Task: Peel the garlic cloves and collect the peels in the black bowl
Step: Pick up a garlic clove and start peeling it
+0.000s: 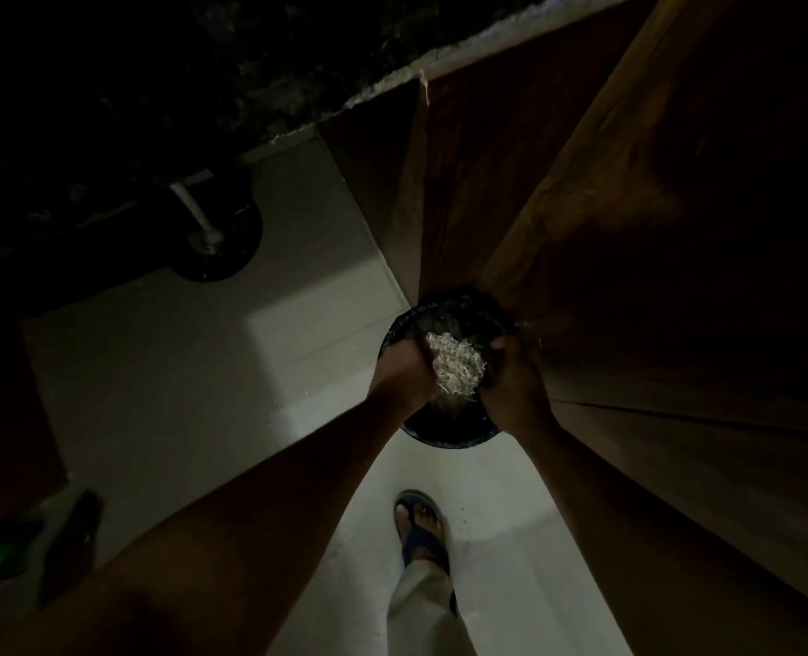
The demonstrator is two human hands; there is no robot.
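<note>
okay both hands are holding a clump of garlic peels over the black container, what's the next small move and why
Probably open both hands, left hand and right hand, letting the peels drop. They're squeezed between the hands directly above the black container, so they should fall inside, not onto the pale floor.

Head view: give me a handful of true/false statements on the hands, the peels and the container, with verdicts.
1. Both hands are at the pile of pale garlic peels. True: left hand and right hand flank it.
2. The peels are over a black round container. True.
3. The container sits on a countertop. False: it is low down by the pale floor, against a wooden cabinet.
4. The person is barefoot. False: a blue sandal shows on the foot.
5. A knife is in the right hand. False: none visible.
</note>
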